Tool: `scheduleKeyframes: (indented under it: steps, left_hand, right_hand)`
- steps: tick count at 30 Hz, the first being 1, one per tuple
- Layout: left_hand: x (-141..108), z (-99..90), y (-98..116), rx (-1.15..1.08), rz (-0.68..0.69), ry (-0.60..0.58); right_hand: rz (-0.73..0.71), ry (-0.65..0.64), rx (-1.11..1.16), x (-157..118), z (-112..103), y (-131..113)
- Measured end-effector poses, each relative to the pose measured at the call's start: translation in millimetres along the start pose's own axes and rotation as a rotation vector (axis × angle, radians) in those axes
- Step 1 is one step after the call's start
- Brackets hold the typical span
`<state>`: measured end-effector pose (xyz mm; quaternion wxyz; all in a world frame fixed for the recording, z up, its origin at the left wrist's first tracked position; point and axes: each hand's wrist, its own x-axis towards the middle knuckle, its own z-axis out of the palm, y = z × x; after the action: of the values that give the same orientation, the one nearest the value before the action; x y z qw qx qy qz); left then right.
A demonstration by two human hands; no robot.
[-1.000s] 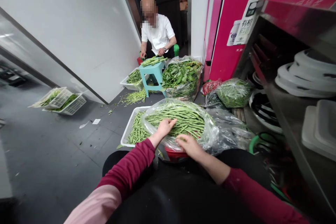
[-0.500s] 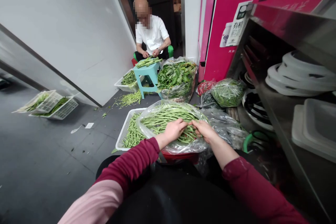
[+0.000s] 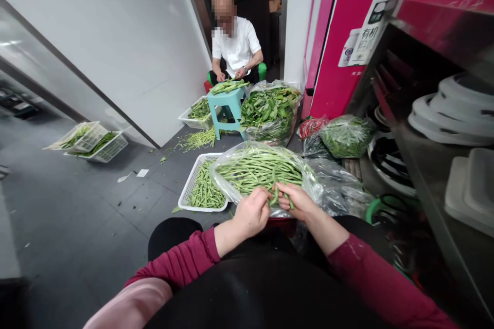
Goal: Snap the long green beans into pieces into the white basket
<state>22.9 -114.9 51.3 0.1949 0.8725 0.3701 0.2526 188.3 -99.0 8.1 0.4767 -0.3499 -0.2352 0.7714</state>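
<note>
Long green beans (image 3: 254, 167) fill an opened clear plastic bag (image 3: 222, 185) in front of me. Over its near edge, my right hand (image 3: 299, 200) is closed around green beans (image 3: 275, 194) that stick out past its fingers. My left hand (image 3: 252, 209) is closed in a pinch against the end of one of these beans, its fingertips close to the right hand's. A white plastic basket (image 3: 184, 198) left of the bag contains short bean pieces (image 3: 208, 187). Part of something red (image 3: 283, 224) shows beneath the bag.
Across from me a person (image 3: 237, 46) in white handles greens above a light-blue stool (image 3: 227, 103). A big bag of leafy greens (image 3: 270, 108) stands beside it. Two vegetable baskets (image 3: 106, 151) lie far left. A metal shelf (image 3: 417, 164) with white containers is on the right.
Both hands have come lower and nearer to me, and beans now show between them. The view has shifted slightly left, so the scene sits further right.
</note>
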Motion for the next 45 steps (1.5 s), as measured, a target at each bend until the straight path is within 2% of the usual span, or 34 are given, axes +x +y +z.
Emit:
scheduleKeyframes:
  steps: [5,8,14,18,20,23,25,27,30,35,37,40,43,45]
  left_hand:
    - [-4,2.1,-2,0.128,-0.089,-0.093]
    - [-1,2.7,-6,0.163,-0.077,-0.116]
    - [4,0.2,-6,0.041,-0.003,-0.163]
    - [12,8.8,-11,0.008,-0.020,-0.159]
    - [19,13.4,-21,-0.048,-0.116,-0.136]
    - [36,12.9,-43,-0.250,-0.483,-0.073]
    - [49,7.4,-55,-0.524,-0.718,-0.086]
    - [62,1.4,-61,-0.846,-0.807,-0.153]
    - [79,-2.9,-56,-1.159,-0.755,-0.245]
    - [94,-9.5,-49,-1.329,-0.593,-0.090]
    - [93,-16.1,-49,-1.284,-0.580,-0.048]
    - [89,-23.9,-45,-1.102,-0.529,0.121]
    - [81,-22.8,-34,-0.854,-0.459,0.280]
    - [74,-18.3,-25,-0.746,-0.439,0.320]
  right_hand:
    - [-0.040,0.028,0.053,2,-3,-8]
    - [-0.033,0.010,0.028,2,-5,-9]
    - [-0.063,0.030,-0.001,3,-5,-5]
    - [-0.071,-0.006,-0.057,4,-3,-2]
    - [-0.096,-0.013,-0.116,4,-3,-4]
    - [-0.136,-0.015,-0.216,0,-3,-9]
    - [-0.108,-0.051,-0.281,-3,-3,-13]
    - [-0.026,-0.113,-0.337,-6,-2,-14]
    - [0.086,-0.196,-0.373,-6,0,-10]
    - [0.051,-0.139,-0.345,-1,-1,-5]
    - [0.040,-0.118,-0.253,1,-3,-6]
    - [-0.050,-0.078,-0.015,4,-4,-8]
    - [-0.121,-0.008,0.140,8,-2,-7]
    - [-0.156,0.064,0.207,12,-2,-6]
